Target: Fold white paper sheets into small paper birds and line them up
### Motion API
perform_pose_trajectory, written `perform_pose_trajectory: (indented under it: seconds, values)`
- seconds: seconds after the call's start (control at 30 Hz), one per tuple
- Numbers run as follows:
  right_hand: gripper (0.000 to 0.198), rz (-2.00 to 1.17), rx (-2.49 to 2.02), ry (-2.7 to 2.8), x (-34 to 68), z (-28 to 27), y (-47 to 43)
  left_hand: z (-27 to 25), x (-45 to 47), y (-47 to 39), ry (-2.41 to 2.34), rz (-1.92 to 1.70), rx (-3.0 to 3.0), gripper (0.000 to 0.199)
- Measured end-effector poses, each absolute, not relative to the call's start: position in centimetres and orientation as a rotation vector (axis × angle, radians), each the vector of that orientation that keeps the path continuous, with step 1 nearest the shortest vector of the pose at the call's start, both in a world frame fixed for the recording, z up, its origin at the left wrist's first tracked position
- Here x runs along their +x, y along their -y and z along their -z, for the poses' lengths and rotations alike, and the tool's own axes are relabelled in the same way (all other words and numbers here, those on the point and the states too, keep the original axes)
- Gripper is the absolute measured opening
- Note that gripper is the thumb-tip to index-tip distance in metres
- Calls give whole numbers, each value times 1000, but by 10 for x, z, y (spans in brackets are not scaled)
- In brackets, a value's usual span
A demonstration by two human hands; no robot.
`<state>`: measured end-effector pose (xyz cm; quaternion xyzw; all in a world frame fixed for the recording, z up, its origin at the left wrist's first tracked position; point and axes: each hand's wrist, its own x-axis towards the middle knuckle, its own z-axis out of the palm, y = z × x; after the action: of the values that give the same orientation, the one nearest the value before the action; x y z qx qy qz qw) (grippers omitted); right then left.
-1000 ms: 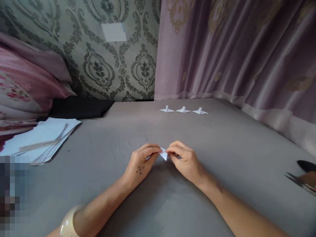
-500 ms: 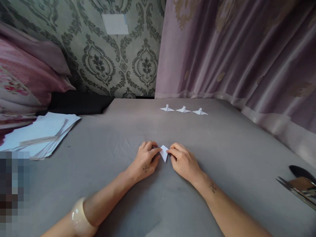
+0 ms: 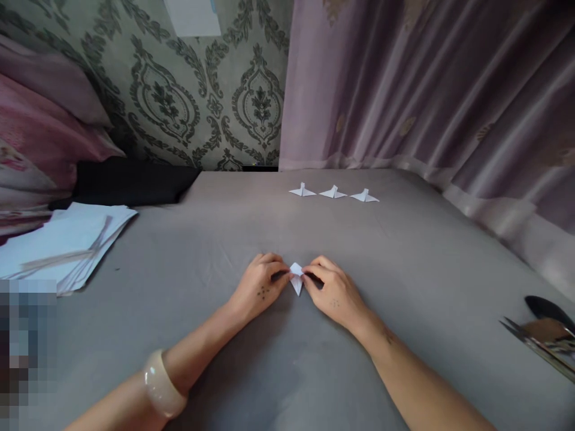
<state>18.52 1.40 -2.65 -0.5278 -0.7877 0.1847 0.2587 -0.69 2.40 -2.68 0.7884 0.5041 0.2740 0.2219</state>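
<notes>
A small piece of folded white paper (image 3: 297, 283) lies between my hands in the middle of the grey surface, its point toward me. My left hand (image 3: 262, 284) pinches its left edge between thumb and fingertips. On the opposite edge, my right hand (image 3: 335, 290) grips it the same way. The upper part shows a fold across it, and the fingertips hide its sides. Farther back stand three small folded white paper figures in a row: a left one (image 3: 302, 191), a middle one (image 3: 333, 192) and a right one (image 3: 365, 196).
A stack of white paper sheets (image 3: 67, 230) lies at the left, in front of a folded black cloth (image 3: 130, 182). At the right edge are pointed metal blades (image 3: 525, 335) beside a dark, rounded object (image 3: 545, 308). A purple curtain (image 3: 359, 90) borders the grey surface (image 3: 215, 371).
The paper's top has been folded, so a crease now crosses it and the point below looks narrower. Both hands stay on its sides. The camera view has tilted slightly downward.
</notes>
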Motion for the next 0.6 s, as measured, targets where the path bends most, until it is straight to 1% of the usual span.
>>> perform_pose_trajectory:
  seconds: [0.13, 0.27, 0.47, 0.6]
  values:
    - [17, -578, -1469, 2055, 185, 28, -19, 25, -1, -25, -1473, -743, 2149, 18]
    - [16, -638, -1499, 2000, 184, 28, -23, 24, 3, -24, -1544, -749, 2071, 14]
    - [16, -651, -1532, 1966, 183, 30, -26, 20, 6, -25, -1596, -752, 1930, 17]
    - [17, -636, -1554, 1966, 182, 30, -27, 24, 3, -29, -1574, -774, 1867, 15]
